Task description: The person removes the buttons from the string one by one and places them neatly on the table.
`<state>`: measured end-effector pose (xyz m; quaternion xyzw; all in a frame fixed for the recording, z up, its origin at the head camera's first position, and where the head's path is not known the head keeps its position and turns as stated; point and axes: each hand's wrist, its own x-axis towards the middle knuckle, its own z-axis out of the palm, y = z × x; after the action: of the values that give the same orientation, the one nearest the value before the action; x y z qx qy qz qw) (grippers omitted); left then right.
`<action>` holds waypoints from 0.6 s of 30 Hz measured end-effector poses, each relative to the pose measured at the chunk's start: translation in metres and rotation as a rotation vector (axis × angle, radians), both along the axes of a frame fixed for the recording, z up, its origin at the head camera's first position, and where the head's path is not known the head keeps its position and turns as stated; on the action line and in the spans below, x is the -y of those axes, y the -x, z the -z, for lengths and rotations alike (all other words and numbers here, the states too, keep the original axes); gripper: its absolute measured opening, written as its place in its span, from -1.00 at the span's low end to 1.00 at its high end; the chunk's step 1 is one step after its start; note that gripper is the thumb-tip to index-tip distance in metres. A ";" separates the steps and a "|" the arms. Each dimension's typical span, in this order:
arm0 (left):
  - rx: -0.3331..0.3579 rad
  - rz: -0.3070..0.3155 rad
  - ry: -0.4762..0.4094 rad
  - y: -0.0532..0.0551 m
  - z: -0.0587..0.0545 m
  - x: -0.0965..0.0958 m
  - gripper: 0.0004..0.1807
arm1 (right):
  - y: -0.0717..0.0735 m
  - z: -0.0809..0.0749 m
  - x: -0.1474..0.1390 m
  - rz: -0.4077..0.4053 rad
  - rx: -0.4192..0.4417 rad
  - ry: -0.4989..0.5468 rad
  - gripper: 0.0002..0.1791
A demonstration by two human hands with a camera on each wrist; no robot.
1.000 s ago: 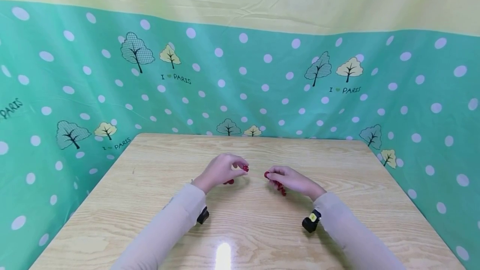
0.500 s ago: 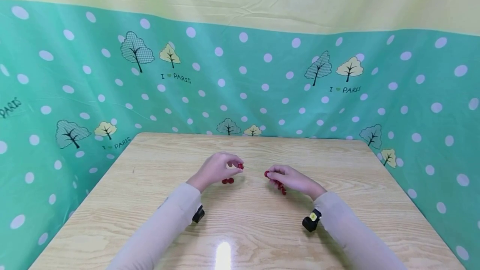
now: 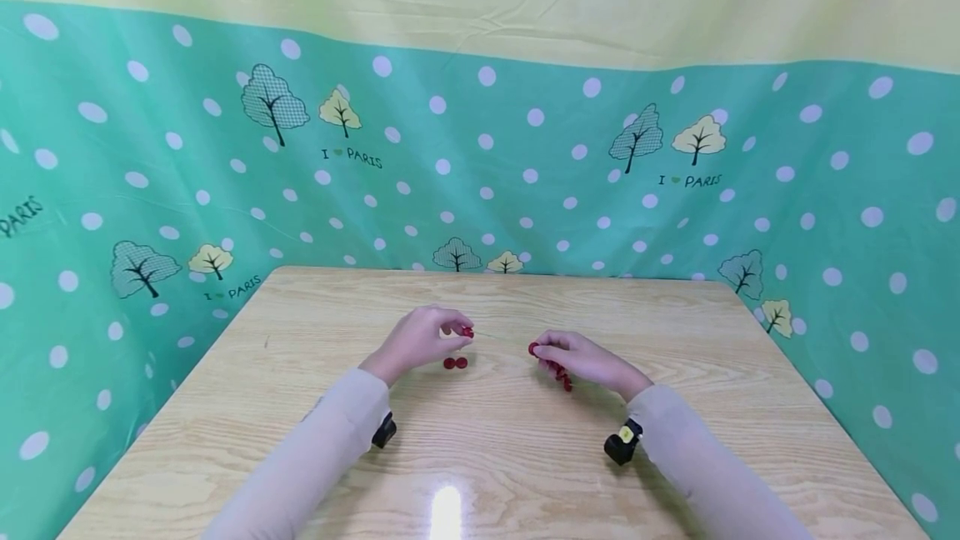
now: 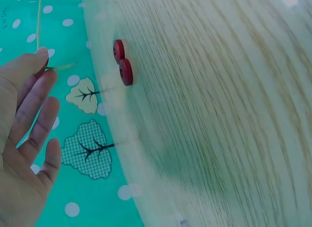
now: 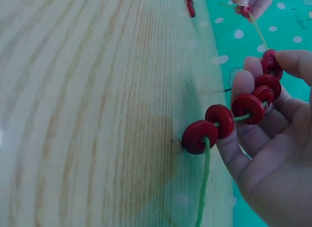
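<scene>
My left hand (image 3: 418,340) pinches a red button (image 5: 246,11) between thumb and fingertips. A thin green cord (image 4: 39,17) passes through that button, and its short end sticks out past the fingers. From there the cord runs in a fairly straight line to my right hand (image 3: 585,359). That hand grips a row of several red buttons (image 5: 248,109) threaded on the same cord, thumb on the top ones. Below the lowest threaded button (image 5: 199,137) the cord hangs down. Two loose red buttons (image 3: 455,363) sit side by side on the table beneath my left hand.
The wooden table (image 3: 480,448) spreads under both hands, with a bright light reflection near its front. A green and yellow printed curtain (image 3: 480,165) stands behind it and along its sides. Black wrist cameras (image 3: 620,444) are strapped under the sleeves.
My left hand has moved left with its button, away from my right hand, and more cord shows between them. The two loose buttons are now fully uncovered. My right hand has stayed put.
</scene>
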<state>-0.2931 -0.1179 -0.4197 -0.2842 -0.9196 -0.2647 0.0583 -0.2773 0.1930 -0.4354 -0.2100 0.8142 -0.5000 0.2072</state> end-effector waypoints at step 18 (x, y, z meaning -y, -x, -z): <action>0.017 -0.042 0.012 -0.003 0.001 0.022 -0.71 | -0.001 -0.002 -0.001 0.002 0.012 0.000 -0.53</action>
<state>-0.2906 -0.1398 -0.4210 -0.2628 -0.9274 -0.2605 0.0545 -0.2762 0.1937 -0.4332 -0.2064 0.8132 -0.5014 0.2114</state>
